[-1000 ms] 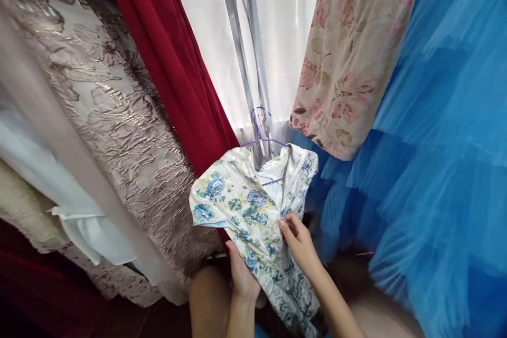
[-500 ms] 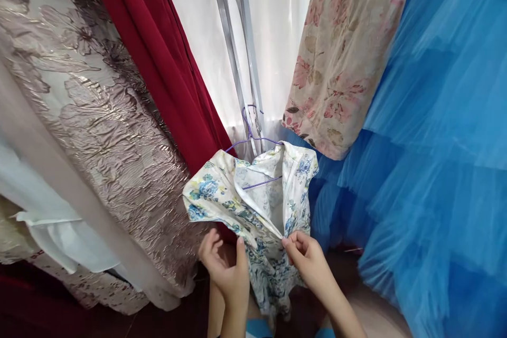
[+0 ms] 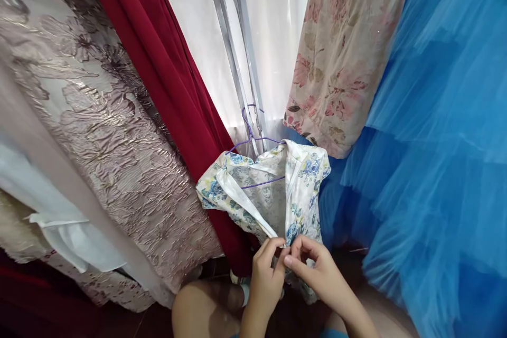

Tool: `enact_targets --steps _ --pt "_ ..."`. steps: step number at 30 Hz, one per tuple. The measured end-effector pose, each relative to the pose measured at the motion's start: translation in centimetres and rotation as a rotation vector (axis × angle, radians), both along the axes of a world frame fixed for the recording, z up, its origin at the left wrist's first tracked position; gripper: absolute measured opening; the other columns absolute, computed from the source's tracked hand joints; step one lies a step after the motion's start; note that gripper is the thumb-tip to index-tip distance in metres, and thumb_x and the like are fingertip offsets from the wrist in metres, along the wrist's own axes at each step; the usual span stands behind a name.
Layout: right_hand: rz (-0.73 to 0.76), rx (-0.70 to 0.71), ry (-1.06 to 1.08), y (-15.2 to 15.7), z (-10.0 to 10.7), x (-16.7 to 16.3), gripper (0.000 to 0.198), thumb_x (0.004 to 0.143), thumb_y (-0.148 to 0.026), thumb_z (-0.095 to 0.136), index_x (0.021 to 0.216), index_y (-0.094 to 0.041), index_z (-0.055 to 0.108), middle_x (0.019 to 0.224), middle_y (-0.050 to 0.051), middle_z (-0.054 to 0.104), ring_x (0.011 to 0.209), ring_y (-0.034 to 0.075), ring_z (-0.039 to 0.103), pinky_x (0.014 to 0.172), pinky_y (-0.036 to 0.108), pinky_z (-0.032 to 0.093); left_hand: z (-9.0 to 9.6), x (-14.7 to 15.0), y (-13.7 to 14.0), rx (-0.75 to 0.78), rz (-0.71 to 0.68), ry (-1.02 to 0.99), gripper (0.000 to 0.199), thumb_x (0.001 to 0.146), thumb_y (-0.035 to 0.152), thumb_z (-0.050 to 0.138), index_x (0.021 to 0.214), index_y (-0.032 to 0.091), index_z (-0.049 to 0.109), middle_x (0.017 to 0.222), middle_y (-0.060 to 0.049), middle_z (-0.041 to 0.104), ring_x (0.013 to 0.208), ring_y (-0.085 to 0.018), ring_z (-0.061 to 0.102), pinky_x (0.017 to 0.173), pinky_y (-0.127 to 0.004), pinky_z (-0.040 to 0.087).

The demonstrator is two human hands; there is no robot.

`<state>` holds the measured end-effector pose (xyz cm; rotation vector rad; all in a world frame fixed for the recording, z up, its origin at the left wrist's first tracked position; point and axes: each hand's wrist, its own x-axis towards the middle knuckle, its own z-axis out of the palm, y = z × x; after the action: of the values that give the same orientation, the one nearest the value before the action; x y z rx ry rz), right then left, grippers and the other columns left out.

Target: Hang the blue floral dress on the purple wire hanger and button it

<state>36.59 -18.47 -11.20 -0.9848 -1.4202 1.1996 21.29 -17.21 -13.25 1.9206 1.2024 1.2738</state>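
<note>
1. Here, low in the centre of the frame, the left hand (image 3: 264,274) and the right hand (image 3: 317,269) meet at the front opening of a blue-flowered white garment (image 3: 304,195).
2. The left hand's fingertips (image 3: 277,245) pinch the white-trimmed left edge of the opening; the right hand's thumb and forefinger pinch the facing edge, the two hands touching.
3. The garment hangs open on a purple wire hanger (image 3: 253,140), just above the hands, centre frame.
4. The hanger's hook sits against a metal upright (image 3: 233,53) that climbs to the top centre, backed by a white curtain (image 3: 277,26).
5. A dark red dress (image 3: 166,63) drops diagonally at the upper left, beside a metallic brocade gown (image 3: 99,116).
6. A pink-flowered dress (image 3: 340,53) hangs upper right, with blue tulle (image 3: 435,142) filling the right side.
</note>
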Motion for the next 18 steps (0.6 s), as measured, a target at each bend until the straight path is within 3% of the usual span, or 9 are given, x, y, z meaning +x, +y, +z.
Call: enact_targets --steps 5,12,18 --pt "-0.023 0.075 -0.111 0.2 -0.8 -0.2 0.017 0.083 -0.022 0.069 0.089 -0.021 0.053 0.088 -0.001 0.055 0.086 0.017 0.050 0.081 0.027 0.041 1.1 -0.5 -0.5 -0.025 -0.015 0.006 0.021 0.099 0.027 0.048 0.090 0.018 0.065 0.084 -0.004 0.062 0.079 -0.016 0.060 0.073 -0.024 0.046" --pt "-0.057 0.005 -0.007 0.9 -2.1 -1.8 0.020 0.090 -0.031 0.059 0.078 -0.020 0.048 0.073 -0.001 0.051 0.072 0.016 0.048 0.068 0.026 0.040 1.3 -0.6 -0.1 0.007 -0.002 -0.002 0.022 0.096 0.027 0.053 0.085 0.018 0.070 0.080 -0.005 0.063 0.077 -0.018 0.062 0.071 -0.026 0.048" --pt "-0.066 0.033 -0.029 0.7 -2.0 -1.6 0.028 0.094 -0.036 0.056 0.073 -0.019 0.047 0.070 -0.001 0.046 0.069 0.015 0.043 0.066 0.026 0.037 1.2 -0.6 -0.2 0.011 -0.031 -0.030 0.022 0.096 0.025 0.053 0.098 0.021 0.075 0.083 -0.005 0.061 0.078 -0.017 0.062 0.070 -0.025 0.049"
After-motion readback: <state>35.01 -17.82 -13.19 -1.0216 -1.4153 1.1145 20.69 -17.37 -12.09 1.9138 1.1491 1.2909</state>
